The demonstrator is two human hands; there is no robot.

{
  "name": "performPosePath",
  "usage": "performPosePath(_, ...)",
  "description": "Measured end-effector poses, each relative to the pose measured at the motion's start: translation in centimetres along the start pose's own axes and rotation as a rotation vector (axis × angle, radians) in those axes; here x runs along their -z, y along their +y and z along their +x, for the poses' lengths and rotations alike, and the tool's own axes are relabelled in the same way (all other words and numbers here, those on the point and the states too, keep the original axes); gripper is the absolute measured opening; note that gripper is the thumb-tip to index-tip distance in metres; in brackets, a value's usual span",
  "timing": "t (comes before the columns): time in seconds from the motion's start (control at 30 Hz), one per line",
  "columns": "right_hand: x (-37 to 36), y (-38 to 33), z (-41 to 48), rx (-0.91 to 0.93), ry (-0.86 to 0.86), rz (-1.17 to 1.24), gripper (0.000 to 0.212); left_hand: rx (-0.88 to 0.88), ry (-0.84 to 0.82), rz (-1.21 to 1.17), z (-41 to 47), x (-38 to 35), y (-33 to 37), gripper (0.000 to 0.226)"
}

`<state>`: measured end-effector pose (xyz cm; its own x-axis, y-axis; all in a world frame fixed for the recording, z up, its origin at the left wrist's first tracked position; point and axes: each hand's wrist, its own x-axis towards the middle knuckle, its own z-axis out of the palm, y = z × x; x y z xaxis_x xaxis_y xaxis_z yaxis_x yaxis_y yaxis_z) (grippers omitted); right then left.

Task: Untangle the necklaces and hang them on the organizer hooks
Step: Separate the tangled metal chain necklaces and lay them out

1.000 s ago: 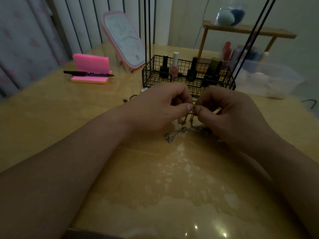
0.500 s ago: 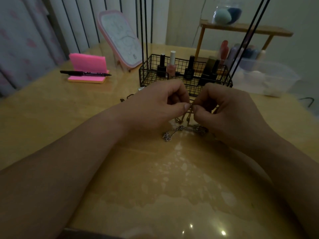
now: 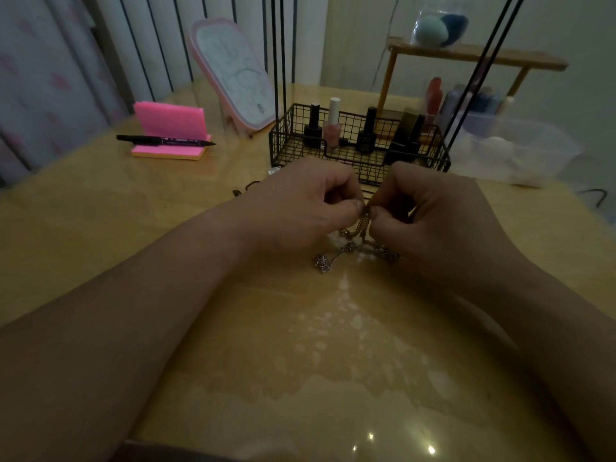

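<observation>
A tangle of thin chain necklaces [image 3: 336, 256] lies on the glossy wooden table [image 3: 100, 211], one silver strand trailing to the left. A gold strand [image 3: 362, 225] rises from the heap. My left hand [image 3: 300, 208] and my right hand [image 3: 430, 215] meet above it, each pinching that raised strand between thumb and forefinger, fingertips almost touching. The black wire organizer [image 3: 360, 151] stands just behind my hands, its thin black rods [image 3: 278, 61] rising out of the top of the frame. Its hooks are out of view.
Nail polish bottles [image 3: 331, 126] stand in the organizer's basket. A pink-framed mirror [image 3: 233, 71] leans at the back left, beside a pink sticky-note pad [image 3: 170, 128] with a black pen [image 3: 163, 140]. A clear plastic box [image 3: 513, 148] and a small wooden shelf [image 3: 476, 55] sit at the back right.
Both hands keep pinching the raised strand at the same spot over the heap. The view has shifted slightly; the chains on the table lie as before.
</observation>
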<state>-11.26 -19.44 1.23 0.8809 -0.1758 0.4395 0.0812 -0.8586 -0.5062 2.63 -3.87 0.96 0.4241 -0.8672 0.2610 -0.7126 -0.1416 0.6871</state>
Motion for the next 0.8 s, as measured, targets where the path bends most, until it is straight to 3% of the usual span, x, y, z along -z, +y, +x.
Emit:
performPosePath(0.3, -0.22, 0.19, 0.08, -0.063, 0.063, 0.1, 0.006, -0.013, 0.007, -0.029, 0.1, 0.05, -0.08, 0.015)
performPosePath(0.63, 0.12, 0.2, 0.11, -0.19, 0.04, 0.301, 0.006, -0.023, 0.002, -0.086, 0.06, 0.13, 0.07, 0.002)
performPosePath(0.8, 0.0, 0.16, 0.16, -0.206, 0.036, 0.284, 0.004, -0.025, 0.032, -0.082, 0.16, 0.38, -0.04, 0.007)
